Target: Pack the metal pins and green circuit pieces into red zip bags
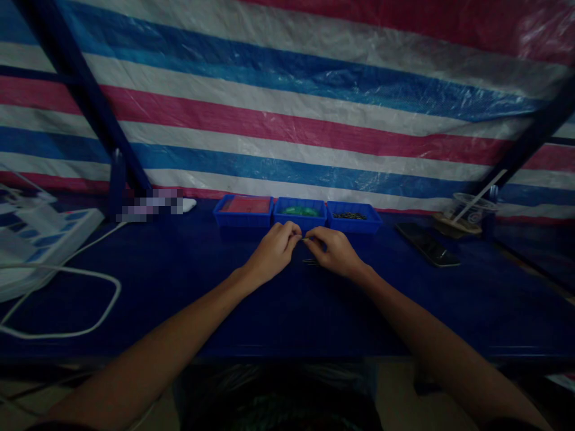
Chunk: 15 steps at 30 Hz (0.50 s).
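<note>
Over the blue table, just in front of the bins, my left hand (275, 248) and my right hand (335, 248) meet, fingertips pinched. A small thin yellowish piece (305, 239) shows at the fingertips of my right hand; its kind is too small to tell. What my left fingers pinch is hidden. Below my right fingers, a few thin dark slivers (309, 261) lie on the table. Three blue bins stand in a row: the left bin (245, 220) holds a flat reddish item, the middle bin (294, 222) green pieces, the right bin (354, 226) small dark metallic pieces.
A black phone (426, 244) and a clear cup (467, 212) with a straw are at the right. On the left are a white power strip (49, 245), a looped white cable (112, 299) and a partly blurred-out item. A striped plastic sheet (287, 120) hangs behind the table.
</note>
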Each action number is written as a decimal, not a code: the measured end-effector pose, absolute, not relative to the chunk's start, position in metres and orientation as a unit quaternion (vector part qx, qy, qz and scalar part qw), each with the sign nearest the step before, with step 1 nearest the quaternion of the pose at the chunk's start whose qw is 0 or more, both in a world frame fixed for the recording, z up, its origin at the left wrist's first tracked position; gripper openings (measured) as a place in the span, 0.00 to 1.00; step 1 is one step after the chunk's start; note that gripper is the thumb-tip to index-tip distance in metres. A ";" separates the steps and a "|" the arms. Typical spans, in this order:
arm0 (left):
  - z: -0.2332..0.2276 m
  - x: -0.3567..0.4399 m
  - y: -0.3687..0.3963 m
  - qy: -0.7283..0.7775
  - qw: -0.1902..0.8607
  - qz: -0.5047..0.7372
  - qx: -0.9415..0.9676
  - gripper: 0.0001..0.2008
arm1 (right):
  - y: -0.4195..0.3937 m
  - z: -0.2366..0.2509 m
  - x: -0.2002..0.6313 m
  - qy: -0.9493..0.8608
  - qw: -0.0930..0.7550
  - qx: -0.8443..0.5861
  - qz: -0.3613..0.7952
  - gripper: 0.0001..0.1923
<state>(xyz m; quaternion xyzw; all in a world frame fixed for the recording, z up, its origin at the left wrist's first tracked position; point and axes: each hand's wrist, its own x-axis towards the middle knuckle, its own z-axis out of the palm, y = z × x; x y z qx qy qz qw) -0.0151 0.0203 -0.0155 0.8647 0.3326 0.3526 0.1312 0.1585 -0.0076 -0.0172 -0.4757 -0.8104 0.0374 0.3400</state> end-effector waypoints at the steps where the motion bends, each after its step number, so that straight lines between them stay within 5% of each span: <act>1: -0.016 -0.015 0.020 0.331 0.130 0.364 0.861 0.04 | -0.008 -0.017 0.159 -0.806 0.345 -0.479 0.030 0.08; 15: -0.017 -0.016 0.020 0.341 0.115 0.330 0.872 0.11 | -0.013 0.001 0.172 -0.784 0.395 -0.477 -0.043 0.09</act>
